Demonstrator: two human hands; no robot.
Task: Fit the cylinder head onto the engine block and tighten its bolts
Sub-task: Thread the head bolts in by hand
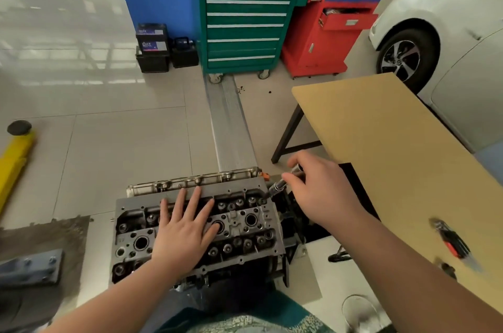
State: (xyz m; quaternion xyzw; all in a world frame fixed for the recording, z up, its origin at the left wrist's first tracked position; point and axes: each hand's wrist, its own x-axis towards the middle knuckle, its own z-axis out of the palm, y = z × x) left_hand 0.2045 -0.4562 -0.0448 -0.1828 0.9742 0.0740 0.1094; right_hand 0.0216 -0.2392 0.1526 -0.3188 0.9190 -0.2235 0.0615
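From my feed: both arms bare, no sleeves in view up to the frame edge. Left hand [182,234] & right hand [324,196] both bare too, no gloves, no rings, no watch or wristband that I can make out. Bottom centre, between the forearms, I see clothing [245,316]: dark teal/blue fabric w/ a paler speckled grey-green patch at the very bottom edge. Can't tell if shirt or trousers.

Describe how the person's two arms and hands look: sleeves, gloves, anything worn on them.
Both arms are bare from the bottom edge of the picture to the fingertips; no sleeve shows. The left hand and the right hand wear no gloves. No watch, ring or bracelet shows on the visible sides of the wrists and fingers. Nails look short and unpainted, though the picture is soft.
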